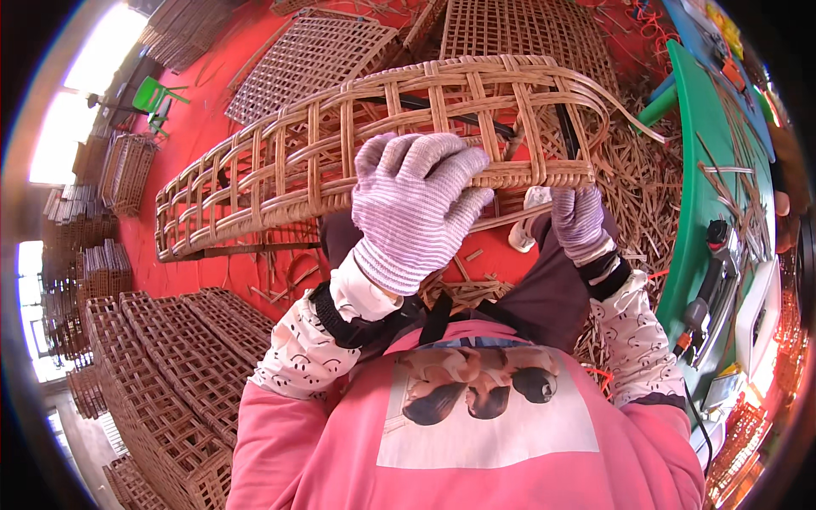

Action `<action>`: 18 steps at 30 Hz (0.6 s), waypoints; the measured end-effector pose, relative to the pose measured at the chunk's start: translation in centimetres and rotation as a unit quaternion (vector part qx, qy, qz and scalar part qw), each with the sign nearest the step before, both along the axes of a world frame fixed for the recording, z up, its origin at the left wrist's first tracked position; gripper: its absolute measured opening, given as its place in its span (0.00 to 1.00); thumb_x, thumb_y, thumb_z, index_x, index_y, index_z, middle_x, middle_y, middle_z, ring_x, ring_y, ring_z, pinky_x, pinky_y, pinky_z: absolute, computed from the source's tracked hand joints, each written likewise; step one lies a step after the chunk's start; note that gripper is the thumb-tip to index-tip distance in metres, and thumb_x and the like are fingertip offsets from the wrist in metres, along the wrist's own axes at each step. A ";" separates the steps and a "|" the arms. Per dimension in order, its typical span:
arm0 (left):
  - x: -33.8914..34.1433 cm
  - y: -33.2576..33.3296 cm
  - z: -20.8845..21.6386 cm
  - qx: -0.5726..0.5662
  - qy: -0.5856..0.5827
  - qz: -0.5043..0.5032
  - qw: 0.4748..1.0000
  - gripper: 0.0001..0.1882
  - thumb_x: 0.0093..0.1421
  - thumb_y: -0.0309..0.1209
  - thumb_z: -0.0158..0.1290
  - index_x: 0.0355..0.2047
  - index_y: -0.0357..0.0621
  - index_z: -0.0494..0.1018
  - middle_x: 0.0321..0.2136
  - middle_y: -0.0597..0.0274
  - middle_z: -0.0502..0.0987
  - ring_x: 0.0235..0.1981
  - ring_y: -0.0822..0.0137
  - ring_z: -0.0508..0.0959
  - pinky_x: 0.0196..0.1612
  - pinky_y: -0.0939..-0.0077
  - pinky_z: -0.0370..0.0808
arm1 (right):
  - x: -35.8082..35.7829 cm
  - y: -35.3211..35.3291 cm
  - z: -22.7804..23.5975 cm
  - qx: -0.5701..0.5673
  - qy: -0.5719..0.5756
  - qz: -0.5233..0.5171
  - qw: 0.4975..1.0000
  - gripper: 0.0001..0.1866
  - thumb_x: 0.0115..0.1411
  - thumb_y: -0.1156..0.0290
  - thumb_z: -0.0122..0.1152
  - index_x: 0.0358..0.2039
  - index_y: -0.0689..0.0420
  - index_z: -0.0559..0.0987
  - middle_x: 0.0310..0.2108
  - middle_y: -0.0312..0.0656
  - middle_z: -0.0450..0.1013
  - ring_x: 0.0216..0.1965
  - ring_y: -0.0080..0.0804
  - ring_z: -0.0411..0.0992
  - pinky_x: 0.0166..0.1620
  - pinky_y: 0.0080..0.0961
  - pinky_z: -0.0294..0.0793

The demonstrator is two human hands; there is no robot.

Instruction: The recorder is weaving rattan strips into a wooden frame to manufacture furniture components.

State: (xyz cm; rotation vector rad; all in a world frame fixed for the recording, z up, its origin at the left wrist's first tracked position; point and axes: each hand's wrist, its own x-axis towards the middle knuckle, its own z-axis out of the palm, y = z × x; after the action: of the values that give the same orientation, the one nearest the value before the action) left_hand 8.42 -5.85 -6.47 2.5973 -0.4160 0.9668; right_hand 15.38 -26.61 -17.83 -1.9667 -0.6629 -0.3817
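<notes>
A long woven wicker frame [280, 166] with an open lattice stretches across in front of my body, its curved upper edge away from me. Dark bars show behind the lattice. My left hand [416, 208], in a striped knit glove, is closed over the near rim at about the middle, fingers curled over the weave. At the near right corner my right hand [580, 223], gloved the same way, is closed on the rim from below; its fingertips are partly hidden behind the weave. Loose wicker strands [625, 110] stick out past the frame's right end.
Stacked wicker panels [170, 365] stand at the near left, and more panels [314, 64] lie on the red floor [191, 204] ahead. Wicker scraps [633, 200] cover the floor at right. A green table [688, 170] there carries a power tool [710, 276]. A green chair [155, 95] stands far left.
</notes>
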 end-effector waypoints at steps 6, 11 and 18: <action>0.2 0.3 -0.1 0.005 0.021 -0.045 0.999 0.16 0.37 0.34 0.63 0.30 0.50 0.76 0.30 0.66 0.73 0.35 0.60 0.72 0.40 0.68 0.68 | -0.3 -0.4 -0.5 0.011 0.007 -0.007 1.000 0.13 0.60 0.64 0.45 0.24 0.60 0.70 0.13 0.46 0.66 0.16 0.44 0.67 0.19 0.34 0.63; -0.5 0.7 -0.1 0.025 -0.027 0.037 0.999 0.20 0.36 0.39 0.64 0.32 0.50 0.75 0.30 0.66 0.73 0.35 0.59 0.72 0.40 0.66 0.69 | 0.3 -0.5 -1.0 -0.010 -0.025 -0.021 0.999 0.13 0.60 0.65 0.46 0.23 0.60 0.70 0.13 0.47 0.66 0.16 0.45 0.67 0.20 0.35 0.63; -0.4 0.6 -1.3 0.010 -0.001 0.000 1.000 0.16 0.37 0.36 0.63 0.29 0.51 0.74 0.30 0.65 0.73 0.35 0.60 0.72 0.41 0.66 0.68 | -0.3 -0.6 -0.8 -0.078 -0.053 -0.057 0.994 0.11 0.59 0.66 0.49 0.25 0.60 0.71 0.17 0.48 0.69 0.19 0.45 0.69 0.22 0.35 0.65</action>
State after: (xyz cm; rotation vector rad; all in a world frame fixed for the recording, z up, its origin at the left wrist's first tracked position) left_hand 8.03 -5.20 -7.72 2.6140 -0.4282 0.9710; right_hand 15.06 -27.25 -18.63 -2.1507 -0.6673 -0.5202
